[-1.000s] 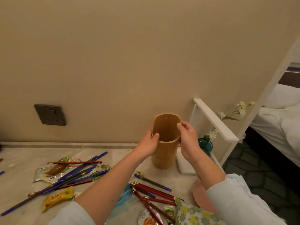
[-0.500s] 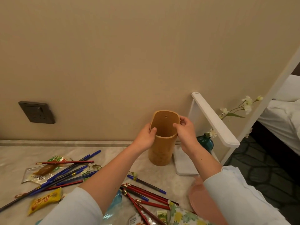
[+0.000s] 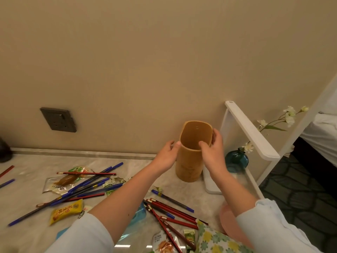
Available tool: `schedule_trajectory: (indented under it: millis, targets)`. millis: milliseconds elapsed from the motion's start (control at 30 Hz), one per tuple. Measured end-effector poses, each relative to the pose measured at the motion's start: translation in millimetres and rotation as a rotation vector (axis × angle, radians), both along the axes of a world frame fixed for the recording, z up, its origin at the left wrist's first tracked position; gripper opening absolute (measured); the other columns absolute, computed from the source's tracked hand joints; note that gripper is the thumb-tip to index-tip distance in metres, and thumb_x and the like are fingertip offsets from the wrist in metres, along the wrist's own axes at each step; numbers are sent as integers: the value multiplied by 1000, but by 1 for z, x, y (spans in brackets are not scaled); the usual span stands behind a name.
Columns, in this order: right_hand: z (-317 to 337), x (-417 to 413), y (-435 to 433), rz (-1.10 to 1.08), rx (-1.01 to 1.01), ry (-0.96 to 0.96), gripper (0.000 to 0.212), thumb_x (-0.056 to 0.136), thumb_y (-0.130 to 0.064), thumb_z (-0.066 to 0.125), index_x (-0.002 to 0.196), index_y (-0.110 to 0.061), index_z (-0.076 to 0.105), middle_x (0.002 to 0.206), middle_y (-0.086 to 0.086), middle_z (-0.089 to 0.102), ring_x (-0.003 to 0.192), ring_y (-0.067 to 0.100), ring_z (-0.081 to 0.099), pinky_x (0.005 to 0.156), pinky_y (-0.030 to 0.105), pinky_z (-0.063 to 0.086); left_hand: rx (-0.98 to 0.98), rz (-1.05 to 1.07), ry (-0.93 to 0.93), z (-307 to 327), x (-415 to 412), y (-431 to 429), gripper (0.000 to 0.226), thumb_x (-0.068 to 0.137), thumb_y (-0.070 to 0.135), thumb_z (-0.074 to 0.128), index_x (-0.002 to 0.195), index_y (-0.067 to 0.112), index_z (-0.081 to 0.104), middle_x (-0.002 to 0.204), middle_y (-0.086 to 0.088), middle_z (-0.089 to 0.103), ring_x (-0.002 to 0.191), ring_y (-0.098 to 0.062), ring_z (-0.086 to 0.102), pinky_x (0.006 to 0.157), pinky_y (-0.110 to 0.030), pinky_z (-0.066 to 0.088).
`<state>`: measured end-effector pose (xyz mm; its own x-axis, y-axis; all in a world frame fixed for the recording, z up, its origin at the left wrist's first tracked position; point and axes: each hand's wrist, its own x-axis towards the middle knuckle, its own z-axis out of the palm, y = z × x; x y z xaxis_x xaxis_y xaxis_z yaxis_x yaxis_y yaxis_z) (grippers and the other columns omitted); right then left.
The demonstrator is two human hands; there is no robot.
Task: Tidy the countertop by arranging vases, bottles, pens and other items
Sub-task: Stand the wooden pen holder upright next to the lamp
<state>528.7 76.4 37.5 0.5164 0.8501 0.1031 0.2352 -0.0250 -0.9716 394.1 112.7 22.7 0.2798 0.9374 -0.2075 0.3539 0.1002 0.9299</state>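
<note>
An empty bamboo pen holder (image 3: 189, 167) stands upright on the marble countertop (image 3: 27, 203) by the wall. My left hand (image 3: 166, 156) rests against its left side, fingers curled near the rim. My right hand (image 3: 212, 150) grips the right rim, thumb inside the cup. Several blue and red pens (image 3: 87, 185) lie scattered at the left. More red and blue pens (image 3: 169, 210) lie in front of the holder. A teal glass vase (image 3: 236, 160) with a white flower sprig (image 3: 288, 115) stands to the right.
A white desk lamp (image 3: 249, 130) stands right of the holder, its base beside it. Snack packets (image 3: 66, 214) lie among the pens. A wall socket (image 3: 58, 119) is at the left. A floral pouch (image 3: 218, 240) and a pink object (image 3: 226, 216) sit near the front edge. A bed is off to the right.
Both hands stay on the holder, which stands in the same spot near the wall. My right thumb has shifted over the rim into the cup. The view has shifted slightly.
</note>
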Motion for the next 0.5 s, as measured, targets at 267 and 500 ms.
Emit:
schedule_trajectory:
  millis: [267, 500]
  targets:
    - [-1, -63, -36, -16, 190, -250, 61, 90, -11, 59, 141, -32, 34, 158, -11, 15, 144, 14, 19, 115, 38, 25, 53, 115, -1, -2, -93, -25, 46, 99, 40, 40, 139, 18, 45, 139, -2, 50, 127, -17, 47, 110, -42, 38]
    - [-6, -128, -45, 512, -47, -337, 41, 88, -16, 62, 126, -29, 54, 134, -11, 52, 121, 1, 44, 97, 19, 35, 76, 163, 63, -12, -180, -61, 31, 97, 26, 50, 127, 21, 57, 122, 6, 60, 110, -9, 55, 92, -27, 45]
